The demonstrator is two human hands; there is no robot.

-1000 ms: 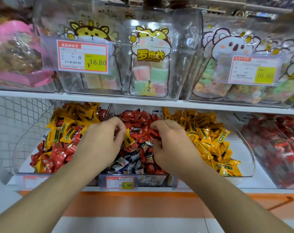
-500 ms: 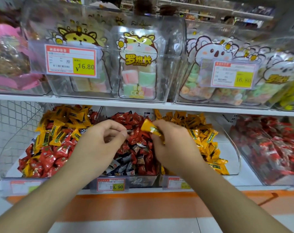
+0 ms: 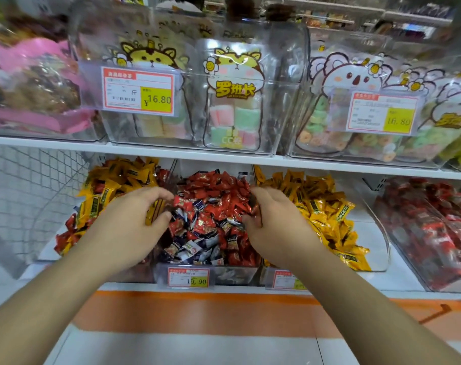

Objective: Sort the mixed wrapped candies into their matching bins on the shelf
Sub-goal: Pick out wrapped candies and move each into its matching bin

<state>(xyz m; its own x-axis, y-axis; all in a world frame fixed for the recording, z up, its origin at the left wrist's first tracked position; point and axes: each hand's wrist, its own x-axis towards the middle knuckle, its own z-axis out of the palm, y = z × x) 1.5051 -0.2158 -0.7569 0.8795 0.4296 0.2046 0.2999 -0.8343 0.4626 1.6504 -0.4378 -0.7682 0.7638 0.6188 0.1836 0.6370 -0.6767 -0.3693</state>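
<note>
Shelf's middle bin [image 3: 232,275] is holding mixed red and dark candies [image 3: 211,222]; the yellow candy your right hand [image 3: 274,222] pinched a moment ago is gone, probably dropped right, and both hands, left hand [image 3: 134,219] included, are curling in, grip unclear.

Upper shelf board [image 3: 171,151], white, carries clear tubs. Left tub has pink packaging [image 3: 26,83], blurred. Next tub: cartoon-cat marshmallow bags [image 3: 234,101], pink/green/white blocks inside, price tag [image 3: 138,90] reading 16.80 on its front. Right tub: koala-print bags of ring gummies [image 3: 337,130] with a second 16.80 tag [image 3: 383,111]. White wire mesh panel [image 3: 26,196] at far left. Orange stripe [image 3: 197,312] runs along the fixture front below.
</note>
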